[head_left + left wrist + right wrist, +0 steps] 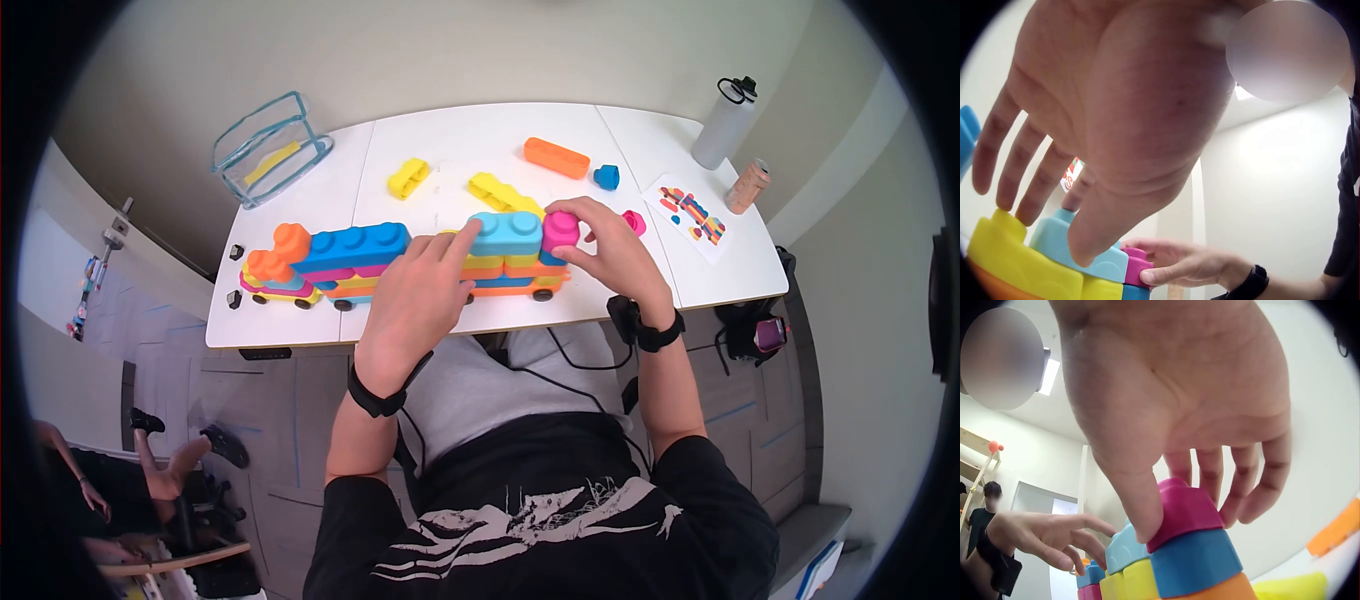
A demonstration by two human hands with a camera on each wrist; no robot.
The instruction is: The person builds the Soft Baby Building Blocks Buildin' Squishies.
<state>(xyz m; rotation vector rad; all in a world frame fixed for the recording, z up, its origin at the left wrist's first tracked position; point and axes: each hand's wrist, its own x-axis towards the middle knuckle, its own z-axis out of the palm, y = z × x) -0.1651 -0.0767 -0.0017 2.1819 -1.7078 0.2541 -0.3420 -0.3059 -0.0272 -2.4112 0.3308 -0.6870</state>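
Note:
A long vehicle of stacked toy building blocks on black wheels stands along the table's near side. At its right end my right hand [622, 258] pinches a small pink block [1188, 515] between thumb and fingers, on top of a blue block [1197, 562]. Beside the pink one sits a light blue block [507, 236]. My left hand [418, 298] reaches over the middle of the vehicle, fingers extended, with fingertips right at the light blue block and a yellow block [1022, 256]. Further left are a long blue block [355, 248] and orange blocks [291, 242].
Behind the vehicle lie yellow pieces [409, 178], an orange block [556, 158] and a small blue block [606, 178]. A picture sheet [708, 238], a can [748, 187] and a bottle [718, 130] are at the right. A clear bag [270, 155] stands back left.

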